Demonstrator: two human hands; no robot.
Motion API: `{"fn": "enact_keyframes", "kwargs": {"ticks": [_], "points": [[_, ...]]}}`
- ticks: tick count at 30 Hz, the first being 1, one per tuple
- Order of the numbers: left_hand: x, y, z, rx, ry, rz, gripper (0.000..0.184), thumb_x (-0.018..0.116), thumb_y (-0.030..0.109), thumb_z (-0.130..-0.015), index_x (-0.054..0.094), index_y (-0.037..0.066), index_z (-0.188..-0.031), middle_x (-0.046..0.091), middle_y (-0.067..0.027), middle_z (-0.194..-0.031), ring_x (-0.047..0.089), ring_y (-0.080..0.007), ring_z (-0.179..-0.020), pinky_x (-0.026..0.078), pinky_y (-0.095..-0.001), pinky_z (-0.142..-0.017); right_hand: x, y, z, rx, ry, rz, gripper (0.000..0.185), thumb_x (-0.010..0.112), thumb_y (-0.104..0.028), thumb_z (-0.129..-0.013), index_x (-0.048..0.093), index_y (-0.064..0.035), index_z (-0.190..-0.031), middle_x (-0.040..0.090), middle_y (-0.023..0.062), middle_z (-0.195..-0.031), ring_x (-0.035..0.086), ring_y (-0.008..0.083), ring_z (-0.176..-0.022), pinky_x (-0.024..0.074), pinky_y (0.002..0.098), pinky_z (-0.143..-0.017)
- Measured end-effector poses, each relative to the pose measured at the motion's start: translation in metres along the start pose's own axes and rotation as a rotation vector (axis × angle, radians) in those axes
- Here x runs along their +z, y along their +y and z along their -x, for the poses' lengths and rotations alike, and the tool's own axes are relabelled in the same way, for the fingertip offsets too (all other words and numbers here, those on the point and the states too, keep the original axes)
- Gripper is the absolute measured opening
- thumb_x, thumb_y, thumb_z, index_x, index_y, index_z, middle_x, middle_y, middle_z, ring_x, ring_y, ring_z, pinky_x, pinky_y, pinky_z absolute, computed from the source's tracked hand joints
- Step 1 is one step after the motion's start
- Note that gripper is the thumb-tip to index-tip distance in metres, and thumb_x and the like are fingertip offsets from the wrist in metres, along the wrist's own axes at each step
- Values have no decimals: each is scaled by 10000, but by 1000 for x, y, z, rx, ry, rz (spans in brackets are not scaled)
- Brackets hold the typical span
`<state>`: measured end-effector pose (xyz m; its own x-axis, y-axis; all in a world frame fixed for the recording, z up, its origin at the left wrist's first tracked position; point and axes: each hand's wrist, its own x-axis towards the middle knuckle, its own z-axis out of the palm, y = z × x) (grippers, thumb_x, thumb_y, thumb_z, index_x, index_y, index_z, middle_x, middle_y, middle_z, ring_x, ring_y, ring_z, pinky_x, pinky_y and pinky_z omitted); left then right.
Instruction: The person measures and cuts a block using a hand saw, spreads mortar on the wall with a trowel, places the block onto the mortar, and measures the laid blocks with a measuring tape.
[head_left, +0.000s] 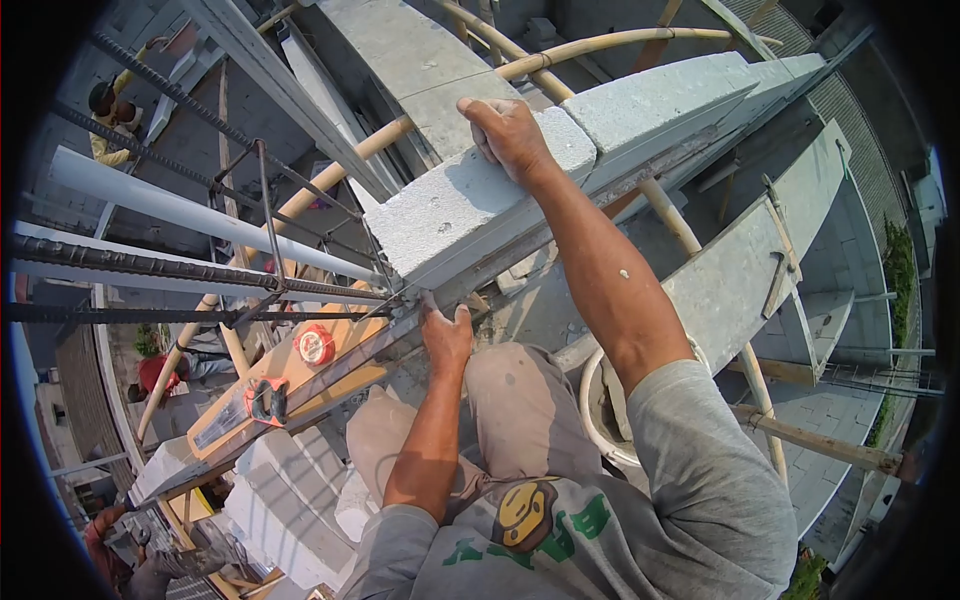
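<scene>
Your right hand (pixel 510 138) curls over the block (pixel 440 208), likely steadying it, clamping unclear; your left hand (pixel 447 335), thumb apart, sits near its lower corner.

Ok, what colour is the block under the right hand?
The block is white; the head view shows it best.

The right arm (pixel 610 270) reaches forward, the right hand (pixel 508 137) curled. The left hand (pixel 447 338) is closer in, thumb (pixel 462 318) spread.

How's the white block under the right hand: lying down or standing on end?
Lying down: the white block under the right hand stretches lengthwise toward the next block.
</scene>
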<state>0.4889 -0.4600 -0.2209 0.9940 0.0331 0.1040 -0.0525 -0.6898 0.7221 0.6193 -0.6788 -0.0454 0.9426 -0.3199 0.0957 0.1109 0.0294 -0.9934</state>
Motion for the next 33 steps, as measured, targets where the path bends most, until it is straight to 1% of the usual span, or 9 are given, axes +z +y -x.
{"fn": "enact_keyframes", "kwargs": {"ticks": [1,4,7,13,19,24,29,32,33], "points": [[0,1,4,63,59,-43,515,640,243,-799,538,-35,-1220,591,-279,-1151,529,-408,-1139,412,-453,-964,-4,3,-3,31,-15,30,373,633,-347,-853,577,-66,-614,484,-12,-530,422,80,-457,320,255,-426],[-28,10,2,-235,-280,-13,527,629,283,-824,538,-34,-1234,566,-271,-1210,477,-396,-1202,376,-443,-1010,-10,0,-4,75,-4,17,369,635,-351,-854,578,-75,-615,484,-11,-527,420,79,-453,317,254,-423],[-38,12,3,-110,-367,1,510,630,310,-833,569,-29,-1209,589,-253,-1196,521,-395,-1162,399,-428,-992,-15,-8,1,103,32,22,378,612,-340,-895,511,-118,-606,435,-25,-507,354,63,-404,267,238,-381],[-69,58,15,-40,-532,172,455,618,305,-850,611,-18,-1171,648,-211,-1126,615,-327,-1069,448,-379,-939,-94,-30,66,5,255,-113,377,603,-350,-901,504,-123,-617,444,-7,-540,407,94,-475,316,243,-446],[-89,86,21,-87,-690,202,421,614,269,-864,611,-21,-1170,666,-195,-1090,646,-262,-1014,475,-332,-890,-193,-11,167,330,734,-37,385,607,-353,-896,492,-124,-609,443,-22,-531,396,88,-428,295,245,-409],[-126,118,41,-129,-853,26,407,626,262,-863,614,-14,-1161,677,-180,-1059,663,-235,-958,492,-320,-844,-217,-3,290,620,862,173,389,602,-354,-898,519,-106,-610,446,-33,-527,371,78,-413,269,239,-398],[-155,143,70,-95,-1037,5,391,597,264,-876,612,-10,-1154,664,-204,-1069,637,-289,-1016,470,-351,-879,-204,-3,415,963,502,889,382,584,-352,-864,652,20,-808,655,218,-742,633,392,-719,485,460,-728],[-169,152,88,-307,-1154,-46,406,610,282,-865,617,-14,-1143,675,-185,-1007,644,-263,-956,474,-346,-849,-190,-21,454,1241,483,933,371,600,-332,-842,638,16,-966,659,250,-914,627,419,-898,491,467,-826],[-172,145,99,-172,-1060,-18,399,625,290,-854,632,-10,-1117,678,-145,-883,642,-218,-837,485,-323,-774,-191,-16,468,1298,485,951,487,627,-327,-819,544,19,-1151,592,279,-1123,578,413,-1048,467,456,-895]]}}
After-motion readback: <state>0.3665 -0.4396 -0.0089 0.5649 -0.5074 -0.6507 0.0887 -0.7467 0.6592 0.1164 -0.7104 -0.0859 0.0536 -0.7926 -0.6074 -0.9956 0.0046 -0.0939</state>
